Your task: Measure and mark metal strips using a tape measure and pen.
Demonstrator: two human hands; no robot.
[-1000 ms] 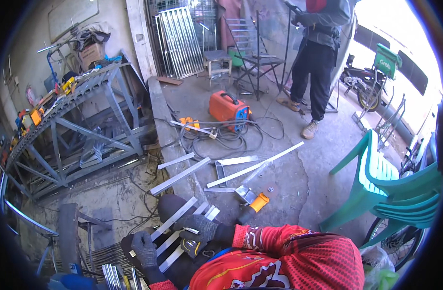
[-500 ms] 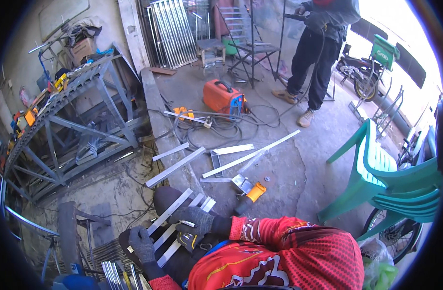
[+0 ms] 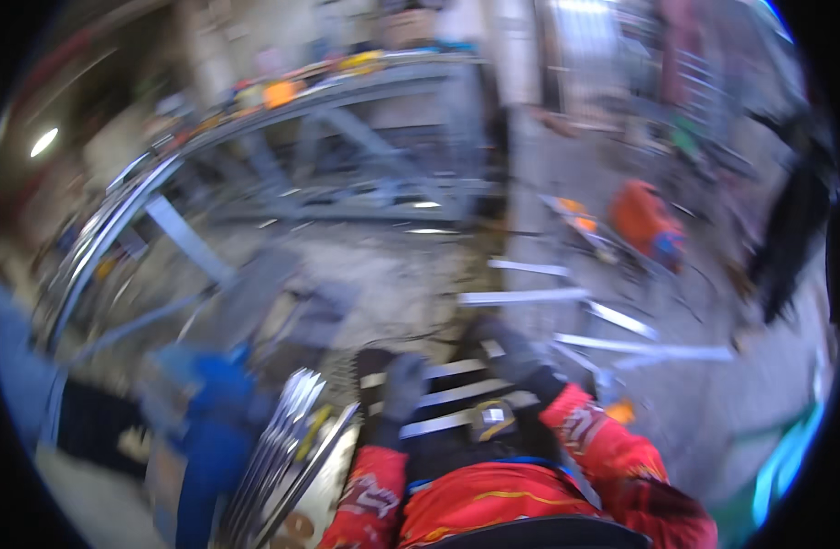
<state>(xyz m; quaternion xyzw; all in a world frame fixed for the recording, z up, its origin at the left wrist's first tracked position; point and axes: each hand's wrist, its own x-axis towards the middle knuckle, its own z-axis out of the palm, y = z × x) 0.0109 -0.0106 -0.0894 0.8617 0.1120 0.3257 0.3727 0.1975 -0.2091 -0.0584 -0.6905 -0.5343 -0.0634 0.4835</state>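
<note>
Several pale metal bars (image 3: pixel 452 394) lie across my lap, side by side. My left hand (image 3: pixel 404 384), in a grey glove, rests by their left ends. At their right ends is my right hand (image 3: pixel 516 360), also gloved in grey, with a small white patch (image 3: pixel 492 349) beside its fingers. Motion smears the fingers of both hands, so their grip does not show. Between my forearms, a dark tape measure (image 3: pixel 493 418) with a pale square on it sits against the bars.
A bundle of shiny metal tubes (image 3: pixel 287 439) lies at my left, beside a blue object (image 3: pixel 209 412). Loose metal pieces (image 3: pixel 525 297) and an orange welding machine (image 3: pixel 644 220) are on the floor ahead right. A large grey metal frame (image 3: pixel 346 137) stands ahead. A dark-clothed figure (image 3: pixel 795 220) is far right.
The view has swung left, so the welding machine and floor pieces now appear farther right. My right hand has moved from over the bars to their right ends.
</note>
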